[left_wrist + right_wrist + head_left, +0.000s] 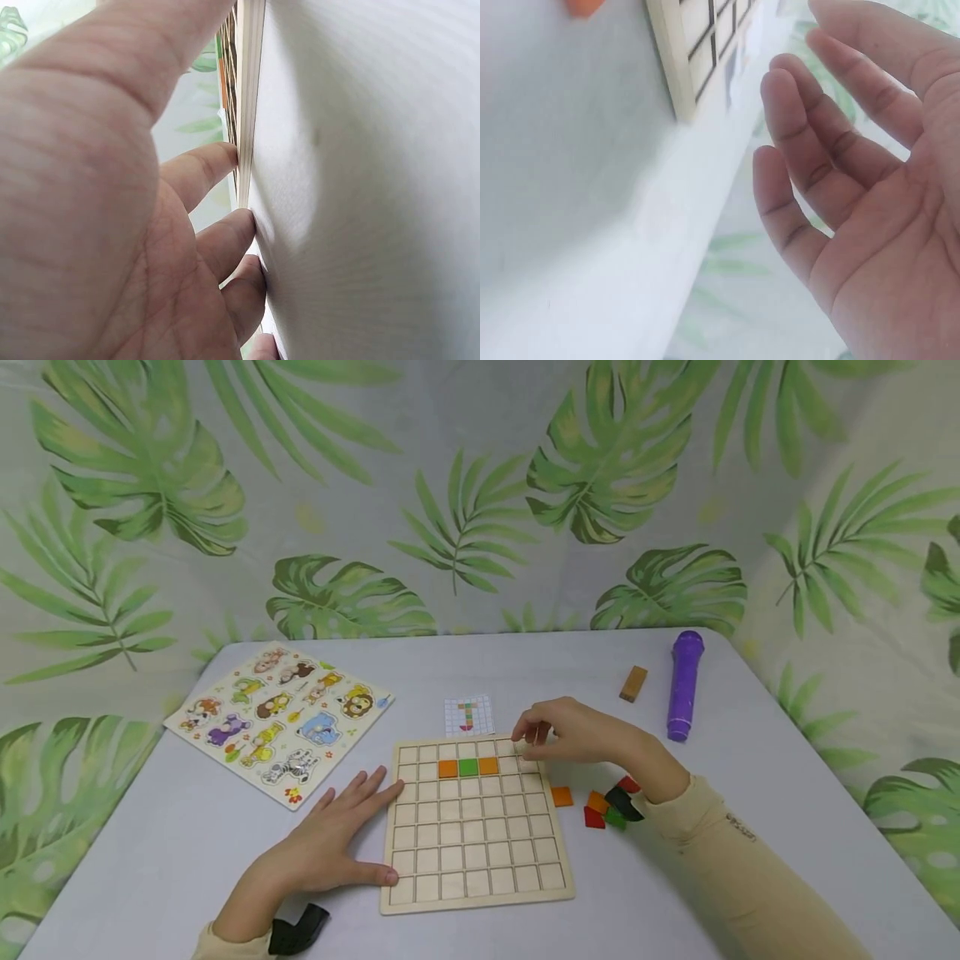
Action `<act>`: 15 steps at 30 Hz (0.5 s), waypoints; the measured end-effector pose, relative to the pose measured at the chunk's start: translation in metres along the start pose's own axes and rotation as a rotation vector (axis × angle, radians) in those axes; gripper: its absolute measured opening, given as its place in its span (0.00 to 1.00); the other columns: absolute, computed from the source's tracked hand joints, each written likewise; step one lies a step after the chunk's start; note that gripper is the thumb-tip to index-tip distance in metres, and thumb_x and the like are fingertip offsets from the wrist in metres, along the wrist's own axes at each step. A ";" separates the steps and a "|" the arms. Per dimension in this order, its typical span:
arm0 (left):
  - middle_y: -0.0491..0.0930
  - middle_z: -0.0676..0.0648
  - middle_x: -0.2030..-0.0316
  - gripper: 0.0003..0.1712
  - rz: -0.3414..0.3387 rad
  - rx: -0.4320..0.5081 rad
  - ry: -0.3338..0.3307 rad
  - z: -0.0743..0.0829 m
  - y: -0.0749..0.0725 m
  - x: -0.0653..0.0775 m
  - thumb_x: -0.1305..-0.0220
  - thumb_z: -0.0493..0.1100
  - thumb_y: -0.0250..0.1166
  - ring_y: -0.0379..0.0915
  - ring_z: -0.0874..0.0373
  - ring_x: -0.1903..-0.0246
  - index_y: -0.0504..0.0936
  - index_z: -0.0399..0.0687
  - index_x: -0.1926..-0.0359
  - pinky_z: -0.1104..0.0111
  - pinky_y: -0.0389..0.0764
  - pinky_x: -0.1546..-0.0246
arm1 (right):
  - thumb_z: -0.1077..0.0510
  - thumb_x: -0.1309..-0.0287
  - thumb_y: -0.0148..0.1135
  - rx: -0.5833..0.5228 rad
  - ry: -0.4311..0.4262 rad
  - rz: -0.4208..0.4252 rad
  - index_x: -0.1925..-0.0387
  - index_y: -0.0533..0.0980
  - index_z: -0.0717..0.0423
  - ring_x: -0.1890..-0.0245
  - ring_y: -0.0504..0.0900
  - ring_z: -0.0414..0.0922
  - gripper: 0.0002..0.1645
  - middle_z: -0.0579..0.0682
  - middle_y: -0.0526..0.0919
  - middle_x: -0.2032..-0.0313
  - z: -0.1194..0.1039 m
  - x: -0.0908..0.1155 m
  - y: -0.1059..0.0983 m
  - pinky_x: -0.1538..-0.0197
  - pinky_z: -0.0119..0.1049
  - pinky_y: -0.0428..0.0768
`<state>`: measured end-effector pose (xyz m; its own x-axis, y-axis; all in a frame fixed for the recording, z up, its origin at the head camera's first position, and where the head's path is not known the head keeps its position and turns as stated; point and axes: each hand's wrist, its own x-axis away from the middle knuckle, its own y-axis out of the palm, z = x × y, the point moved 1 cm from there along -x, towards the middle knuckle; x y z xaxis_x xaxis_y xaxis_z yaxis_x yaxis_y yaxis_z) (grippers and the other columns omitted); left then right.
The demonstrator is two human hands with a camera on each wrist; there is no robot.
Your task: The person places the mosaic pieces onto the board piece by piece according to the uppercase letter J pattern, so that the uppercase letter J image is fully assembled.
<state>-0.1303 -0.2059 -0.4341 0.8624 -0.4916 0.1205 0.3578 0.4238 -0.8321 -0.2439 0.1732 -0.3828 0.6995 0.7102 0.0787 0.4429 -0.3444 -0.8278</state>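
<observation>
A square wooden grid board (438, 835) lies flat, with two orange tiles (447, 768) and a green tile (468, 767) between them in its second row from the far side. My left hand (330, 839) rests at the board's left edge, fingers spread and thumb at the near-left corner; the left wrist view has its fingertips (225, 154) against that edge. Over the far-right corner hovers my right hand (573, 731). Its fingers are loosely bent, with nothing seen between them in the right wrist view. A small card (453, 717) with a coloured grid pattern lies just beyond the board.
Right of the board lie an orange tile (562, 796) and a small pile with red (594, 817), green and black pieces. An animal puzzle board (247, 718) sits at the left. A wooden block (633, 684) and a purple microphone-shaped object (682, 689) lie at the back right.
</observation>
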 end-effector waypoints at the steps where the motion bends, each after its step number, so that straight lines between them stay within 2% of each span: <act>1: 0.50 0.40 0.14 0.67 0.002 -0.002 0.002 0.000 0.000 0.000 0.51 0.77 0.78 0.43 0.30 0.15 0.61 0.59 0.15 0.25 0.44 0.22 | 0.56 0.30 0.71 0.003 0.005 0.006 0.48 0.86 0.54 0.56 0.84 0.38 0.12 0.45 0.89 0.54 0.001 0.004 -0.002 0.47 0.48 0.87; 8: 0.51 0.39 0.14 0.67 0.014 -0.012 0.015 -0.002 -0.001 -0.001 0.51 0.77 0.77 0.44 0.30 0.15 0.61 0.59 0.15 0.24 0.45 0.22 | 0.54 0.31 0.72 0.000 0.085 0.014 0.47 0.86 0.51 0.55 0.84 0.38 0.13 0.42 0.89 0.54 0.011 0.032 -0.010 0.45 0.51 0.85; 12: 0.51 0.39 0.14 0.67 0.019 -0.017 0.016 -0.002 -0.001 0.000 0.51 0.77 0.78 0.44 0.30 0.16 0.62 0.59 0.15 0.24 0.45 0.23 | 0.54 0.32 0.74 -0.019 0.108 0.011 0.47 0.86 0.50 0.54 0.84 0.39 0.14 0.43 0.89 0.54 0.016 0.045 -0.008 0.45 0.52 0.83; 15: 0.51 0.39 0.14 0.67 0.020 -0.014 0.017 -0.002 -0.001 0.000 0.51 0.76 0.78 0.44 0.30 0.16 0.62 0.59 0.15 0.24 0.45 0.23 | 0.53 0.34 0.75 -0.055 0.115 0.004 0.47 0.86 0.51 0.54 0.83 0.39 0.16 0.45 0.89 0.53 0.018 0.051 -0.003 0.45 0.49 0.84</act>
<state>-0.1317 -0.2076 -0.4341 0.8631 -0.4960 0.0948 0.3353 0.4227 -0.8419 -0.2197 0.2217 -0.3859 0.7596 0.6349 0.1413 0.4678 -0.3822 -0.7970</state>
